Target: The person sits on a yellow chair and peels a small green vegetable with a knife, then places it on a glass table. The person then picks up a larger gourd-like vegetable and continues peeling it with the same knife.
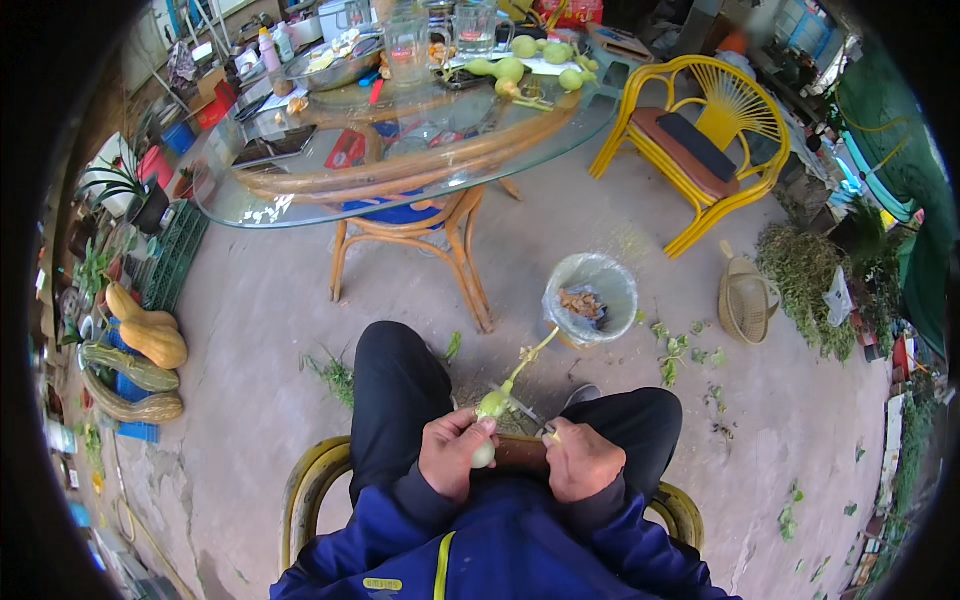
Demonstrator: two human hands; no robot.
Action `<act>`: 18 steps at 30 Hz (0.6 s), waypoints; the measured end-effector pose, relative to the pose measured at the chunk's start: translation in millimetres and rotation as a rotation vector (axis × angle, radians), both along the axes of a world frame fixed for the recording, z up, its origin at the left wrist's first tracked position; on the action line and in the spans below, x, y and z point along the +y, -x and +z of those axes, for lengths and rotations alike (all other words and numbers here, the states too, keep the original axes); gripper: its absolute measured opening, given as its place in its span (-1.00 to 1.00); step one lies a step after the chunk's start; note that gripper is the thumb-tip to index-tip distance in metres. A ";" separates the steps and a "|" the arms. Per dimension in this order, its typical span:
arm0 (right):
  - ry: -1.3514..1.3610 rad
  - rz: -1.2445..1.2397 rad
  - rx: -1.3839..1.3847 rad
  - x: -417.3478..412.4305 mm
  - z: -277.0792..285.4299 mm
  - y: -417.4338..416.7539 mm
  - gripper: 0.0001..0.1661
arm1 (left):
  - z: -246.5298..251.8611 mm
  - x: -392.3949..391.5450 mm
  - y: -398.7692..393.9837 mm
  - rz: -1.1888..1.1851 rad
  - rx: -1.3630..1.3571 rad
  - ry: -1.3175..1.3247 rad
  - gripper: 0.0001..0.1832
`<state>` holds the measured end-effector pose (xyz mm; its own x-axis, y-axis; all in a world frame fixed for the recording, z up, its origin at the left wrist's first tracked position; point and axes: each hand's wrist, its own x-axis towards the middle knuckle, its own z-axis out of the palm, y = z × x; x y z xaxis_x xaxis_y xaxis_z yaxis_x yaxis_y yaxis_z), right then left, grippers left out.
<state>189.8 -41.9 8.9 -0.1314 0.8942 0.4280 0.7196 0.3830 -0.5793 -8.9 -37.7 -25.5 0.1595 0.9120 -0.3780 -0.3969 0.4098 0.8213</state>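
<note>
My left hand [456, 450] grips a small pale green bottle gourd [493, 405], with its round end below my fingers and its long stem pointing away toward the bin. In my right hand [585, 459] is a small knife [523, 409], whose thin blade lies against the gourd near the base of the stem. Both hands are close together over my lap. Several more green gourds [509, 73] lie on the glass tabletop [300, 210] ahead.
A lined waste bin [550, 296] holding brown scraps stands beyond my knees. A yellow rattan chair [757, 127] is at the upper right, a wicker basket [742, 307] at right. Large squashes [154, 341] lie on the left. Leaves are scattered over the concrete floor [255, 315].
</note>
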 end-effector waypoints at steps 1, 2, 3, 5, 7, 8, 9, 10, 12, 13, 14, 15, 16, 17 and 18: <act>-0.007 -0.048 0.084 1.3 -7.9 -4.6 -0.79 | -5.0 6.7 -1.4 -0.036 -0.110 0.098 -0.69; 0.123 -0.061 0.251 0.5 -17.4 -10.3 -0.82 | -11.0 16.6 -3.2 -0.075 -0.217 0.196 -0.64; 0.250 -0.072 0.422 -1.3 -29.6 -16.0 -0.85 | -19.7 25.9 -4.6 -0.116 -0.320 0.296 -0.58; 0.499 -0.081 0.774 -1.8 -33.4 -22.0 -0.90 | -38.0 35.6 -8.9 -0.147 -0.484 0.411 -0.44; 0.687 -0.122 1.062 -6.6 -25.5 -18.1 -0.92 | -34.2 40.7 -15.4 -0.130 -0.535 0.446 -0.42; 0.706 -0.110 1.085 -6.9 -27.9 -21.0 -0.89 | -27.4 42.0 -19.7 -0.115 -0.522 0.437 -0.49; 0.730 -0.096 1.114 -7.7 -29.8 -22.3 -0.86 | -22.1 42.5 -22.7 -0.107 -0.490 0.392 -0.54; 0.713 -0.096 1.139 -7.8 -28.5 -24.1 -0.85 | -17.4 43.2 -26.4 -0.098 -0.459 0.346 -0.59; 0.687 -0.091 1.197 -8.4 -28.3 -26.8 -0.82 | -14.7 43.6 -28.9 -0.088 -0.383 0.233 -0.69; 0.652 -0.076 1.200 -6.7 -29.9 -28.0 -0.82 | -17.0 42.8 -27.8 -0.088 -0.338 0.166 -0.74; 0.617 -0.060 1.203 -2.0 -31.5 -30.2 -0.81 | -17.3 43.0 -27.0 -0.087 -0.293 0.098 -0.78; 0.584 -0.050 1.211 0.0 -34.2 -31.9 -0.80 | -14.9 42.7 -26.5 -0.082 -0.271 0.093 -0.80; 0.567 -0.022 1.192 2.1 -35.2 -33.7 -0.80 | -10.2 43.7 -26.8 -0.078 -0.248 0.088 -0.83; 0.490 -0.001 1.105 3.6 -39.4 -33.7 -0.79 | -5.1 44.0 -27.2 -0.073 -0.226 0.082 -0.85; 0.412 0.017 1.016 5.8 -43.5 -33.2 -0.79 | 1.5 42.9 -29.3 -0.061 -0.235 0.086 -0.86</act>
<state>223.0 -36.1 -34.6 0.1000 0.9949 0.0125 -0.1693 0.0294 -0.9851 20.4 5.2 -24.0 0.3059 0.8641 -0.3997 -0.5452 0.5032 0.6705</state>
